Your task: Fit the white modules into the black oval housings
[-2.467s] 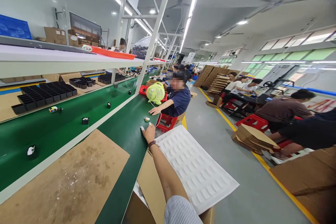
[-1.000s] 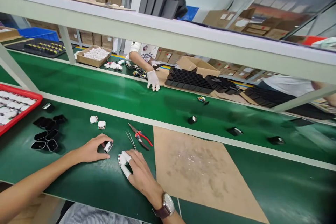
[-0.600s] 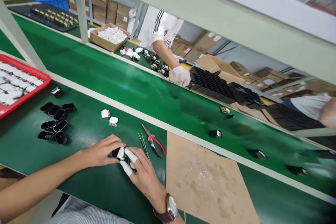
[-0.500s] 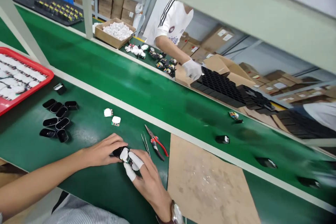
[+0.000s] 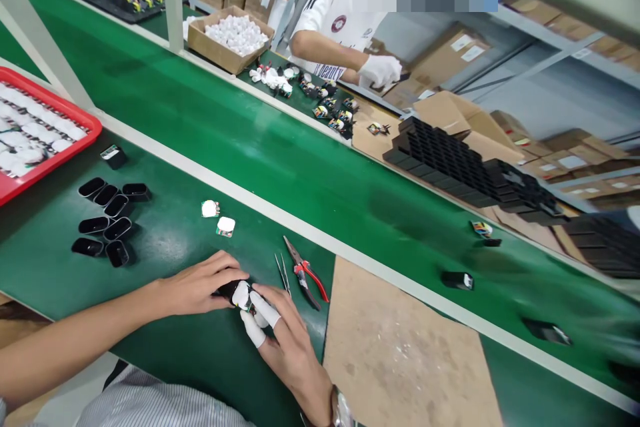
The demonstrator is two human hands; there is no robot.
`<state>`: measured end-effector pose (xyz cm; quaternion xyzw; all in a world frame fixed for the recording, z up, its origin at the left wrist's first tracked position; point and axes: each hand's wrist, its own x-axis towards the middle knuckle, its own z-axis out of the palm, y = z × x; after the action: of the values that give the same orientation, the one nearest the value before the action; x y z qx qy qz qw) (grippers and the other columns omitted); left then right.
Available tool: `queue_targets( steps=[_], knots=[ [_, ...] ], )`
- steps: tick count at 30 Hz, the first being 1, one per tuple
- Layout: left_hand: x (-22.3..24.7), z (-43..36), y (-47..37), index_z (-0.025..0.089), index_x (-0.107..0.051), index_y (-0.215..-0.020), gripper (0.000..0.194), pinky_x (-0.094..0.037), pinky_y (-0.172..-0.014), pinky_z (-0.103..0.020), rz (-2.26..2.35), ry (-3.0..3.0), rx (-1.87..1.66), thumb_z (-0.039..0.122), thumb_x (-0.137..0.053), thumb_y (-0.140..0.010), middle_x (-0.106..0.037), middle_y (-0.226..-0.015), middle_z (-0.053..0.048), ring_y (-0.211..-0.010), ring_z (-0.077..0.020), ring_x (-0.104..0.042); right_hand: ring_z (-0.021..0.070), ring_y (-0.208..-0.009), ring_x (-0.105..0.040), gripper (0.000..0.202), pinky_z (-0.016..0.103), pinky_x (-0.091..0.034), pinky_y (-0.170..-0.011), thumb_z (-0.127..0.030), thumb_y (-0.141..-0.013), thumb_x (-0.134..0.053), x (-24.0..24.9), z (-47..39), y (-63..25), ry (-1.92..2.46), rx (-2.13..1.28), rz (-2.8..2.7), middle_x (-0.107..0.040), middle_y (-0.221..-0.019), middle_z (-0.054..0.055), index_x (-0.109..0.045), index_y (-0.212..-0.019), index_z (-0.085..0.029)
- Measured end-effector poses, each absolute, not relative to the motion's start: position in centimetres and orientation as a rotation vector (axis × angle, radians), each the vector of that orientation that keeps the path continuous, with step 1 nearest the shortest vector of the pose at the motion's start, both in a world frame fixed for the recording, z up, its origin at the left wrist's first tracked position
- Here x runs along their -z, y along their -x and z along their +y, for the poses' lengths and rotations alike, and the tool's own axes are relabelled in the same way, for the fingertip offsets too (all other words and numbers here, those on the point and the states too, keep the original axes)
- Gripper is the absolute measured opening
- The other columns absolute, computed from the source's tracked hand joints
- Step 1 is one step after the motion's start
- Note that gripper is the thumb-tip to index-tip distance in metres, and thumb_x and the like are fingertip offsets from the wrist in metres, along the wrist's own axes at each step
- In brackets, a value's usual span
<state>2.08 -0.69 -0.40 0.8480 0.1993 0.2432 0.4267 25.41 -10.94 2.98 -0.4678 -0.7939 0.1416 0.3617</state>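
My left hand (image 5: 207, 285) is closed round a black plastic housing (image 5: 229, 289) that lies on its side just over the green bench. At the housing's open end is a white-topped circuit board (image 5: 242, 295). My right hand (image 5: 283, 327), with white covers on some fingertips, pinches that board; how far it sits inside the housing I cannot tell. Two more white-topped boards (image 5: 226, 226) lie on the bench beyond my hands. To the left stand several empty black housings (image 5: 117, 229). Tweezers (image 5: 283, 275) and red-handled pliers (image 5: 306, 272) rest right of my hands.
A red tray (image 5: 95, 127) of white-topped parts is at the left edge. A brown board (image 5: 405, 353) lies on the right. Beyond a pale rail runs a green belt (image 5: 300, 160) carrying black housings (image 5: 457, 280). Across it a co-worker's gloved hand (image 5: 381, 72) holds something dark.
The view has shifted slightly. Both my hands keep their grip on the housing and board. The co-worker's gloved hand has moved up and away from the stacked black trays.
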Motion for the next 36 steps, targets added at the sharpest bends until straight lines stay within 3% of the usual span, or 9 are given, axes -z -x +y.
queue_targets(
  steps=[14,21,25,28,31,34,36],
  knots=[
    [0.3,-0.6,-2.0,0.022,-0.053,-0.143,0.043,-0.054,-0.103,-0.044,0.502,-2.129,-0.606,0.025,-0.067,-0.102,-0.061,-0.126,-0.013,-0.120,-0.0281,-0.058,0.0270,-0.122,-0.068,0.055,0.047,-0.063,-0.098,-0.007,-0.098,-0.066,-3.4,-10.5,-25.2,1.228,-0.400,-2.037,-0.069,-0.133,0.014,-0.052,-0.147,-0.026],
    [0.2,-0.7,-2.0,0.021,-0.054,-0.143,0.043,-0.053,-0.103,-0.042,0.492,-2.139,-0.610,0.026,-0.067,-0.103,-0.062,-0.125,-0.013,-0.119,-0.0274,-0.058,0.0285,-0.121,-0.068,0.039,0.046,-0.065,-0.094,-0.006,-0.098,-0.066,-3.7,-10.0,-24.7,1.213,-0.309,-2.138,-0.069,-0.132,0.017,-0.058,-0.134,-0.018],
    [0.1,-0.6,-2.1,0.023,-0.056,-0.142,0.046,-0.051,-0.104,-0.044,0.515,-2.149,-0.633,0.031,-0.073,-0.100,-0.067,-0.124,-0.012,-0.118,-0.0284,-0.057,0.0348,-0.132,-0.062,0.022,0.053,-0.065,-0.098,-0.010,-0.097,-0.068,-3.4,-10.1,-24.5,1.291,-0.284,-2.236,-0.062,-0.143,0.021,-0.064,-0.118,-0.016],
    [-0.1,-0.6,-1.8,0.025,-0.052,-0.146,0.052,-0.055,-0.100,-0.042,0.551,-2.126,-0.549,0.025,-0.073,-0.098,-0.068,-0.122,-0.010,-0.116,-0.0271,-0.060,0.0379,-0.141,-0.056,0.011,0.057,-0.062,-0.105,-0.012,-0.099,-0.065,-3.0,-10.3,-24.3,1.321,-0.197,-2.277,-0.055,-0.152,0.023,-0.067,-0.110,-0.015],
    [-0.6,-0.7,-1.2,0.025,-0.049,-0.145,0.051,-0.060,-0.095,-0.038,0.620,-2.058,-0.473,0.018,-0.068,-0.098,-0.067,-0.125,-0.009,-0.113,-0.0245,-0.067,0.0332,-0.138,-0.060,0.021,0.052,-0.062,-0.107,-0.012,-0.103,-0.059,-2.6,-10.1,-23.9,1.333,-0.233,-2.249,-0.058,-0.150,0.020,-0.067,-0.122,-0.016],
    [-0.9,-0.8,-0.5,0.023,-0.056,-0.133,0.032,-0.060,-0.099,-0.037,0.577,-2.074,-0.540,0.017,-0.062,-0.102,-0.068,-0.129,-0.010,-0.115,-0.0233,-0.070,0.0263,-0.125,-0.068,0.035,0.044,-0.065,-0.101,-0.011,-0.104,-0.054,-2.2,-9.8,-23.6,1.290,-0.363,-2.174,-0.066,-0.138,0.015,-0.062,-0.137,-0.019],
    [-0.9,-0.8,-0.2,0.022,-0.062,-0.129,0.025,-0.059,-0.102,-0.036,0.473,-2.137,-0.629,0.017,-0.060,-0.105,-0.069,-0.130,-0.011,-0.117,-0.0229,-0.070,0.0263,-0.121,-0.069,0.036,0.044,-0.066,-0.099,-0.010,-0.103,-0.055,-1.9,-9.7,-23.5,1.256,-0.386,-2.156,-0.068,-0.134,0.014,-0.062,-0.137,-0.020]
  ],
)
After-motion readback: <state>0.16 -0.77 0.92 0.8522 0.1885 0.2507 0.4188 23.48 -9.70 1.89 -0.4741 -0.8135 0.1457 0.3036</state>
